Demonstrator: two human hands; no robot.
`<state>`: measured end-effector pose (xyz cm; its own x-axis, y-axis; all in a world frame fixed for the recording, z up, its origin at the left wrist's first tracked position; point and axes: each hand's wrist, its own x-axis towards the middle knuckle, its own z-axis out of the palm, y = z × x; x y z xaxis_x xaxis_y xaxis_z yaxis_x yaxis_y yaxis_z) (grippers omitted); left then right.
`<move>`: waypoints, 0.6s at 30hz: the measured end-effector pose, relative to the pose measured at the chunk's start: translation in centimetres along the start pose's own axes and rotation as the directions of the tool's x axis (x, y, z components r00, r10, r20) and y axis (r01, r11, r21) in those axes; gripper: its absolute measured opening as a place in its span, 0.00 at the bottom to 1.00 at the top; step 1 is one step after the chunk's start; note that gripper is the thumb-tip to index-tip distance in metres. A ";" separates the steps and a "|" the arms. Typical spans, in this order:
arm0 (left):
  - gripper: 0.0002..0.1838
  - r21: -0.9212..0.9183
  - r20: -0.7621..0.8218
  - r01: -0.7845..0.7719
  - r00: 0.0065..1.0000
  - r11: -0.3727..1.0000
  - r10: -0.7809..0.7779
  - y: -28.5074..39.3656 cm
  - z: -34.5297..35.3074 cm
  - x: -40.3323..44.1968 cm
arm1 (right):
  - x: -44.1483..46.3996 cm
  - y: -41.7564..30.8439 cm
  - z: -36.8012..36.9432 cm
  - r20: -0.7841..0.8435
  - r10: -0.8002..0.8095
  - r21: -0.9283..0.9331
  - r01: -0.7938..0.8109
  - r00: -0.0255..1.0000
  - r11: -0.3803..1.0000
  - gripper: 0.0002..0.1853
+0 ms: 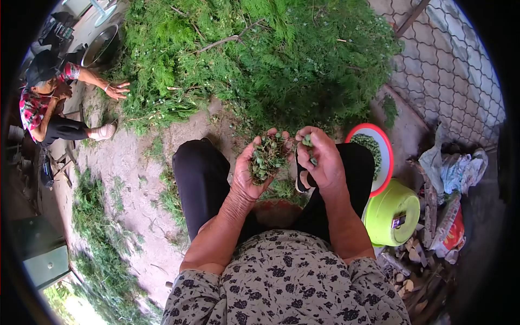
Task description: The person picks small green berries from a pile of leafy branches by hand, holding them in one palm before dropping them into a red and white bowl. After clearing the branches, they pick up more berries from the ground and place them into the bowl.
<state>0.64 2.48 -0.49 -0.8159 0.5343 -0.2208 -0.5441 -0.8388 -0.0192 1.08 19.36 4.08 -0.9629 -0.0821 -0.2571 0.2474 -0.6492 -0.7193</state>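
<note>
My left hand (251, 172) is cupped, palm up, around a clump of small green seed cones (267, 158) mixed with brown twigs and leaf bits. Close beside it, my right hand (323, 160) has its fingers curled in a pinch on a few green cones (307, 142). Both hands are held above my lap, between my knees. Past them rises a big heap of cut green conifer branches (260, 59). By my right knee is a white basin with a red rim (388, 157), holding many green cones (368, 146).
A lime-green tub (394, 212) lies at my right, near plastic bags (455, 168) and firewood (411, 260). Another person (51, 97) sits at the left, one hand reaching toward the branches. Behind them stands a metal basin (101, 46). More greenery (100, 233) lies along the left.
</note>
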 end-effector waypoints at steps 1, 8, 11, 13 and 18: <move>0.19 0.001 -0.001 0.003 1.000 1.000 -0.003 0.0 0.1 0.0 | 0.1 0.0 -0.3 -0.006 0.033 0.049 -0.032 0.999 0.998 0.09; 0.19 0.056 -0.090 0.054 0.995 0.997 -0.049 -0.6 0.1 -0.2 | 0.6 0.2 1.8 0.050 -0.245 -0.818 0.180 0.968 0.546 0.07; 0.19 0.063 -0.102 0.068 0.993 0.996 -0.061 -0.9 -0.3 -0.2 | 1.0 0.5 0.9 0.134 -0.250 -0.867 0.236 0.959 0.440 0.06; 0.19 0.071 -0.083 0.071 0.994 0.995 -0.065 -0.9 -0.4 -0.2 | 1.6 1.0 -0.3 0.173 -0.275 -0.852 0.283 0.946 0.440 0.06; 0.18 0.034 -0.106 0.073 0.992 0.997 -0.069 -1.1 0.4 0.0 | 0.5 -2.6 -0.8 -0.199 -0.174 -0.458 0.066 0.964 0.887 0.09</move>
<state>1.18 3.43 -0.11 -0.7510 0.5771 -0.3209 -0.6088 -0.7933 -0.0019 0.05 21.65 5.28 -0.9503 0.1841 -0.2510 0.2055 -0.2346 -0.9501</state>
